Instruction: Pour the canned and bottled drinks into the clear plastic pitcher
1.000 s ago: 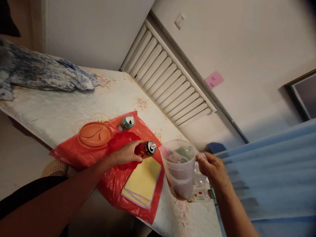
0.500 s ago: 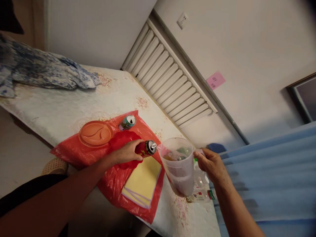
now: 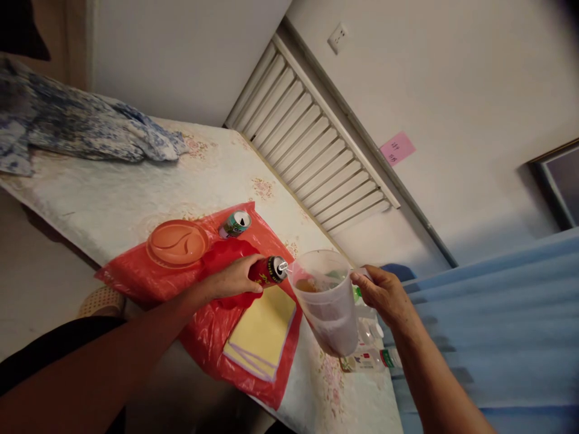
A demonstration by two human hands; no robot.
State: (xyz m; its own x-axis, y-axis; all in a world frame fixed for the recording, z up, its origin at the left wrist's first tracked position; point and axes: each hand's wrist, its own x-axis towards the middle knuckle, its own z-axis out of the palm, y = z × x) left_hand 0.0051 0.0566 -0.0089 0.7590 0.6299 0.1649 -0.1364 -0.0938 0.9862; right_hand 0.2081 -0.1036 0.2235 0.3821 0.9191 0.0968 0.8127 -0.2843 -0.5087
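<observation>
My left hand (image 3: 237, 278) is wrapped round a red and black drink can (image 3: 268, 271) whose tab is raised. My right hand (image 3: 382, 292) grips the handle of a clear plastic pitcher (image 3: 332, 319), tilted with its spout close to the can's top. Brownish liquid lies inside the pitcher near the spout side. Beneath the can is a red dish with a wavy rim (image 3: 221, 256), partly hidden by my left hand. A folded yellow cloth (image 3: 262, 331) lies beside it on a red plastic sheet (image 3: 203, 343).
On the sheet also stand an orange round lid (image 3: 178, 243) and a second, green-blue can (image 3: 235, 224). Clear plastic bottles (image 3: 366, 360) lie right of the pitcher. A blue-patterned cloth (image 3: 99, 129) covers the far left of the table (image 3: 217, 166). A white radiator (image 3: 312, 132) runs along the wall.
The pitcher has tipped further toward the can, its base swinging slightly right and its liquid gathering nearer the spout. My left hand holds the can in nearly the same place.
</observation>
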